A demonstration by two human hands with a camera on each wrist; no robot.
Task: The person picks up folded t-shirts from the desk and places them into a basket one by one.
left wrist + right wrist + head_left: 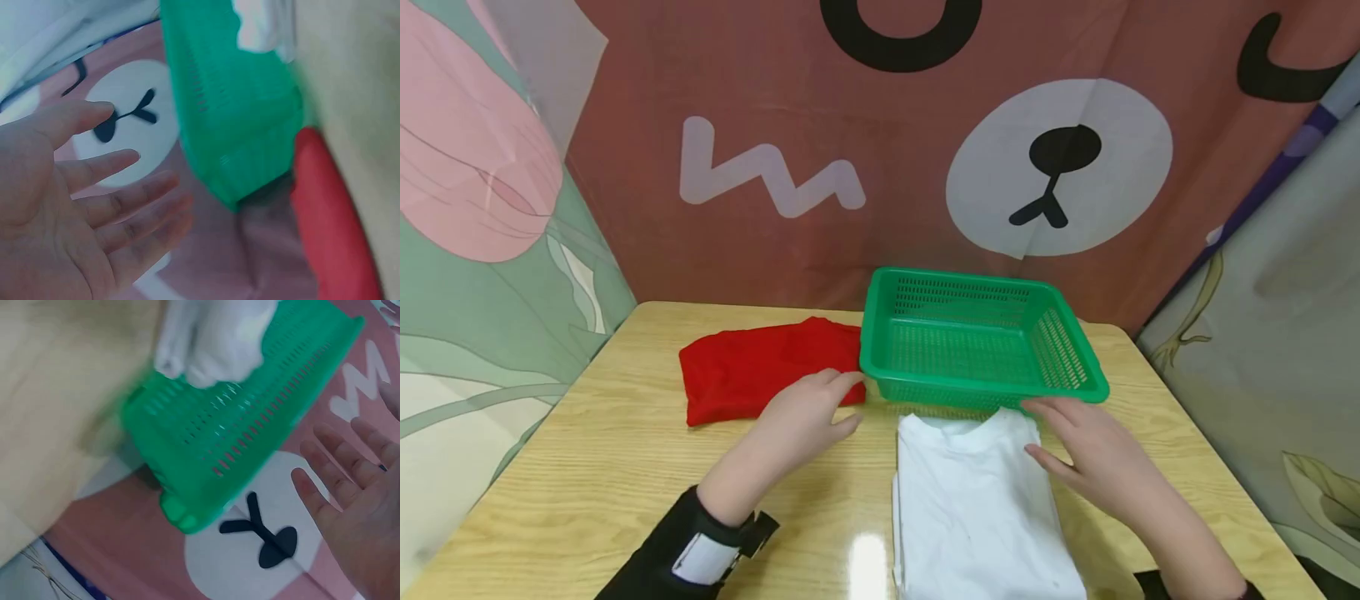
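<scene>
A folded white T-shirt [973,500] lies on the table with its collar toward the green plastic basket [985,392]. My left hand [805,417] hovers by the near right part of a folded red cloth [737,371], fingers spread and holding nothing. On the other side, my right hand [1101,454] is beside the shirt's upper right corner, its fingertips overlapping the basket's near rim in the head view. Both wrist views show the left palm [56,212] and the right palm [369,506] bare, with fingers extended. Inside the basket, only its perforated floor shows.
The wooden table [587,467] reaches back to a brown curtain [760,258] printed with a bear's face. Patterned cloths hang along the left and right sides. The red cloth lies right against the basket's left end.
</scene>
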